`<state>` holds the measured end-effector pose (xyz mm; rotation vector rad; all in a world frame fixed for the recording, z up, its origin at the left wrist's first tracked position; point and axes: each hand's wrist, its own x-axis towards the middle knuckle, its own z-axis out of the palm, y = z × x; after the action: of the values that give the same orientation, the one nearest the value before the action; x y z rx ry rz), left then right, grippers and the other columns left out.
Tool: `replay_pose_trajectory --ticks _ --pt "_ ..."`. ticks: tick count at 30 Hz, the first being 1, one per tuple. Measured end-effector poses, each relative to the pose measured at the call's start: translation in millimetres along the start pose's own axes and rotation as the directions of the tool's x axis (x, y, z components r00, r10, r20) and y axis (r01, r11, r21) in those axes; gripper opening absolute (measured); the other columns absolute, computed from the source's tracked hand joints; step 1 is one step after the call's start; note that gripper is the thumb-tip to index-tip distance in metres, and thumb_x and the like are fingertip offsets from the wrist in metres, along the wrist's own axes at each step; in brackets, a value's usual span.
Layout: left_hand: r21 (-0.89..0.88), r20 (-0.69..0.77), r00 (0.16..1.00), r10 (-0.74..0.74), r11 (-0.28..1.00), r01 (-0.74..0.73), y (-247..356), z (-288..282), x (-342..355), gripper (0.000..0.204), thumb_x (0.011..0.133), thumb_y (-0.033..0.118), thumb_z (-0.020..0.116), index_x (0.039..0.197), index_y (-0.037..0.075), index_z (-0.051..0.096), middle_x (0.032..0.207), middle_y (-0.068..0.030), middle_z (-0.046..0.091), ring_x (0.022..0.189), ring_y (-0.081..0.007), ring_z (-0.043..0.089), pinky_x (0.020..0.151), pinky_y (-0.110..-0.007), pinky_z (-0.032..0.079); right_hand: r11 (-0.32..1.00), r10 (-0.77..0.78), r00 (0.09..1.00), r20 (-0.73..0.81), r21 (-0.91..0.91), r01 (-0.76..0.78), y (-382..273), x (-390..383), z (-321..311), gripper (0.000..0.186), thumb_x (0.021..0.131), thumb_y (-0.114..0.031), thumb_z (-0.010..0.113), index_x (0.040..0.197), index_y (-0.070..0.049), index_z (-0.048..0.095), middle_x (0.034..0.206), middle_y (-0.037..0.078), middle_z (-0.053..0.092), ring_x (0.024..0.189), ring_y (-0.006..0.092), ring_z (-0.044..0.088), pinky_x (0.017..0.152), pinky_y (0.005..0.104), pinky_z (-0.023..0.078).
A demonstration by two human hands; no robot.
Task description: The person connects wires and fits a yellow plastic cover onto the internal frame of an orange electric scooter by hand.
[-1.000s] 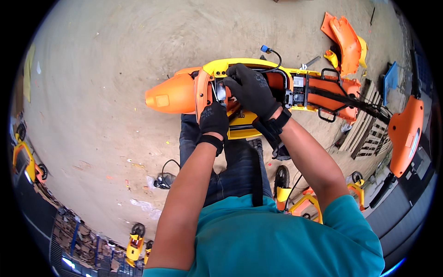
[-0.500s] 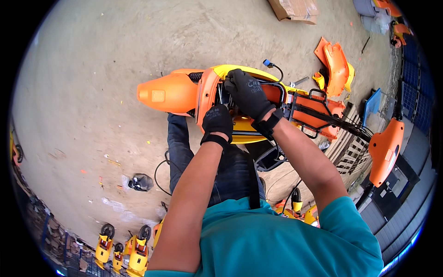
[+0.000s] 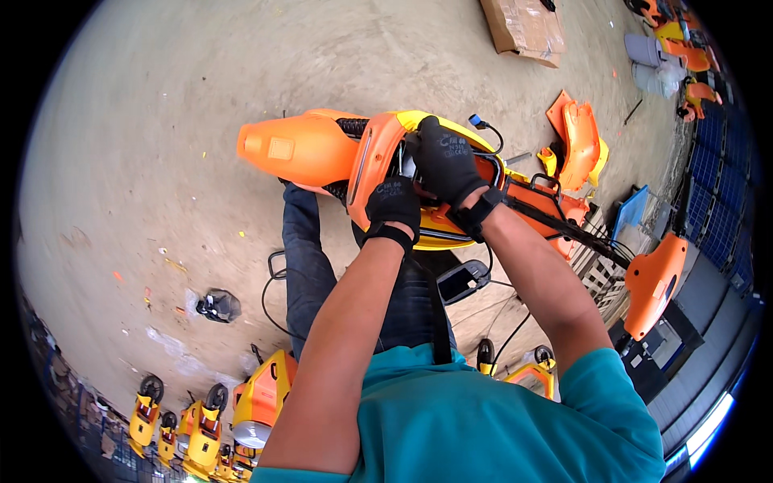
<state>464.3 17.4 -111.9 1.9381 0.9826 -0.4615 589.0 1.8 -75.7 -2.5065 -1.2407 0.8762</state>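
Observation:
An orange and yellow scooter (image 3: 310, 145) stretches across the middle, its rear part at the left and its orange handlebar cover (image 3: 652, 286) at the right. Its middle bay is uncovered, with black frame tubes and cables. My left hand (image 3: 393, 203), in a black glove, is curled at the near edge of this bay. Just beyond it, my gloved right hand (image 3: 444, 161) bends its fingers down into the bay. A bit of bright metal shows between the hands; what the fingers grip is hidden. A cable with a blue connector (image 3: 477, 121) sticks up past the far side.
Loose orange and yellow panels (image 3: 581, 145) lie beyond the scooter at the right. A cardboard box (image 3: 525, 32) is at the far edge. Behind me at the left stand several yellow scooters (image 3: 201, 431). A black plastic bag (image 3: 219, 306) and scraps litter the floor.
The view has shifted a little. Both hands stay at the open bay, now closer together, and less of the metal between them shows.

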Motion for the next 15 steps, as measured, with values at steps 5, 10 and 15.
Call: replay_pose_trajectory --ticks 5,10,15 --pt "0.032 0.072 0.997 -0.034 0.999 0.032 -3.3 0.5 2.9 0.026 0.090 0.022 0.060 0.111 0.010 0.069 0.099 -0.0170 0.070 0.093 -0.0317 0.069 0.082 -0.043 0.054 0.997 0.024 0.999 0.047 -0.078 -0.020 -5.5 8.3 -2.8 0.026 0.094 -0.024 0.058 0.099 -0.001 0.049 0.077 0.021 0.063 0.078 0.0394 0.064 0.065 0.0451 0.050" --pt "0.043 0.034 0.997 -0.068 0.997 0.067 -6.6 10.8 3.3 0.023 0.090 0.020 0.059 0.103 0.006 0.071 0.094 -0.0178 0.071 0.089 -0.0316 0.070 0.079 -0.043 0.055 0.964 -0.243 0.956 0.167 -0.064 0.257 0.9 17.2 -13.5 0.024 0.088 -0.020 0.060 0.102 -0.002 0.050 0.084 0.021 0.064 0.082 0.0396 0.064 0.070 0.0454 0.051" --pt "0.093 0.090 0.995 -0.030 0.995 0.021 -2.0 1.8 1.0 0.043 0.089 0.020 0.059 0.132 0.015 0.053 0.098 -0.0149 0.070 0.092 -0.0315 0.070 0.078 -0.043 0.056 0.873 -0.438 0.866 0.241 -0.118 0.474 16.3 29.5 -18.0 0.031 0.081 -0.010 0.064 0.107 0.000 0.050 0.100 0.024 0.061 0.093 0.0420 0.061 0.078 0.0465 0.050"
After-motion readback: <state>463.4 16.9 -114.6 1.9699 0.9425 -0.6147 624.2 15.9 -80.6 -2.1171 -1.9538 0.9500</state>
